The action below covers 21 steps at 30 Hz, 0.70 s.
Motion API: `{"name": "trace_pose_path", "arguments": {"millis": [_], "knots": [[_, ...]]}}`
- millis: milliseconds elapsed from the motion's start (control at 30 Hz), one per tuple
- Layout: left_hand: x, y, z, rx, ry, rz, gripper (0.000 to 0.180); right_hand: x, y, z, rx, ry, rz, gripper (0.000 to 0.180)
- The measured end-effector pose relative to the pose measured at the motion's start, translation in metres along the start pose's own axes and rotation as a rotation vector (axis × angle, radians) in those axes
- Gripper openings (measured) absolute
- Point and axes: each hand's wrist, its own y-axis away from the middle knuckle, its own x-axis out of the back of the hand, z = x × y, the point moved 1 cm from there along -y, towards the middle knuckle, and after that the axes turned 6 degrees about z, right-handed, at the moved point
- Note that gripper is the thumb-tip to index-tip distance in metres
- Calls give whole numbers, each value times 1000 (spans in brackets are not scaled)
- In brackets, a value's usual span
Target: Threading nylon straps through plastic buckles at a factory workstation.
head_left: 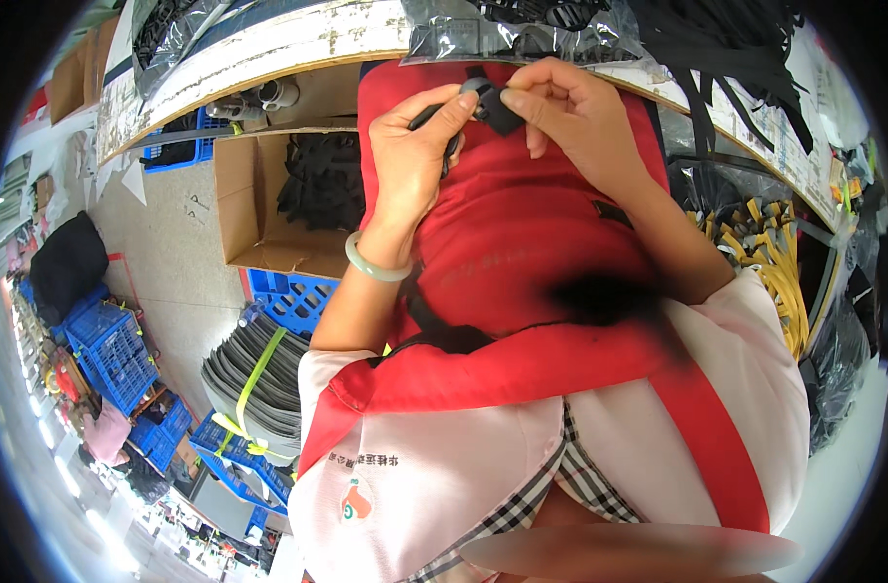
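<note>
Cluttered workshop here: concrete floor on the left, and a worn white workbench curving across the top with clear plastic bags of black parts on it.

Both hands are up near the bench edge, working on one small black plastic buckle piece. The right hand pinches it between thumb and fingertips, closed on it. The left hand is closed too, thumb and forefinger meeting the same piece, with a black strap running through its fingers. There's a pale green bangle on the left wrist.

Right under the hands is a red fabric item with black trim, draped over the person's lap.

To the left, an open cardboard box full of black straps sits beside blue plastic crates, and a bundle of grey strips tied with a yellow band lies below that. On the right there's a heap of yellow and grey webbing.
</note>
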Motion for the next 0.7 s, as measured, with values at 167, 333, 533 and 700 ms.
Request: {"name": "trace_pose_path", "arguments": {"millis": [167, 333, 533, 700], "knots": [[0, 6, -6, -5, -60, 26, 16, -1, 2, 4, -205, 41, -70, 20], [2, 4, -7, -410, -304, -15, 14, -14, -4, 21, -187, -197, 67, 22], [24, 13, 11, -307, -335, -164, 14, -4, -15, 34, -609, -395, -431, 22], [81, 39, 54, -153, -428, -279, 11, -32, -27, 34, -374, -201, -384, 22]]}}
